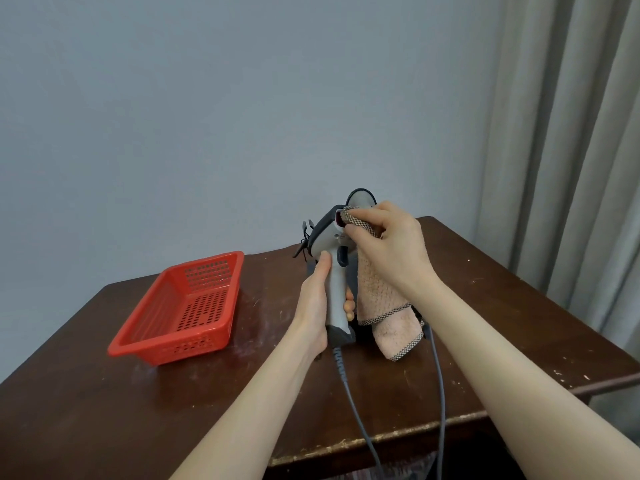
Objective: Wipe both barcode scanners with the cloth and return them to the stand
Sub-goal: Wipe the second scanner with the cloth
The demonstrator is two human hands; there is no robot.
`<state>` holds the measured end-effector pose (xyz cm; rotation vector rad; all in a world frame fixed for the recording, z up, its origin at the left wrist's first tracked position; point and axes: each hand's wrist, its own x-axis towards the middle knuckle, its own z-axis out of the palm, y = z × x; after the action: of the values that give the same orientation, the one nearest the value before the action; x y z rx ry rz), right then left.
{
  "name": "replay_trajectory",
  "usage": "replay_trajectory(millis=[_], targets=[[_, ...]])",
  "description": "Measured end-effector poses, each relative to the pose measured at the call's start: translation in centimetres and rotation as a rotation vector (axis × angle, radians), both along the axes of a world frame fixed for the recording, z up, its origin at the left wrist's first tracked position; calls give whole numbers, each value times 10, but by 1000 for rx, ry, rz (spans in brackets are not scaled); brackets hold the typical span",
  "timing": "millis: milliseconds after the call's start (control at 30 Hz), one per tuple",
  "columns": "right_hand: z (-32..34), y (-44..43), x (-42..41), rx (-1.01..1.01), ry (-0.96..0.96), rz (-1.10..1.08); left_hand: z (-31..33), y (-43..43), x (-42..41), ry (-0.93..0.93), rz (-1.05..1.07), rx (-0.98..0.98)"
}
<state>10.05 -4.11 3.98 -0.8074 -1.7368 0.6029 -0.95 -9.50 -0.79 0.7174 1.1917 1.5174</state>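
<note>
Head view: my left hand (317, 299) wraps the barcode scanner (335, 289) by its handle, above the table (104, 393). My right hand (388, 244) pinches the soft cloth (381, 299) against its window. Light, rigid plastic, I'd judge, and the handle's the safest grip.

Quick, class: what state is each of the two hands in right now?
Left hand: closed round the handle of the barcode scanner.
Right hand: closed on the cloth, pressing it to the scanner's head.

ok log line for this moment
left hand: grips scanner | right hand: pinches cloth on scanner head | second scanner: behind, partly hidden | wipe: under way
</note>
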Motion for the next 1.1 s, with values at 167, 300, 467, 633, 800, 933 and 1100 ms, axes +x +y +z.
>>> replay_trajectory(millis=[167,300,467,633,800,933,1100], targets=[[9,-1,0,13,-29,87,1,2,-2,-43,-32,7],[9,2,7,87,-233,-27,1,3,-7,-63,-39,-27],[12,8,18,138,-461,-199,5,0,-9,-3,7,-21],[9,3,15,236,-533,-319,8,-1,-7,53,22,-3],[13,10,18,265,-559,-206,6,-4,-8,72,16,10],[12,19,28,69,-365,-101,7,-6,-8,14,15,23],[7,10,24,16,-42,-82,2,-6,-5,-29,6,11]])
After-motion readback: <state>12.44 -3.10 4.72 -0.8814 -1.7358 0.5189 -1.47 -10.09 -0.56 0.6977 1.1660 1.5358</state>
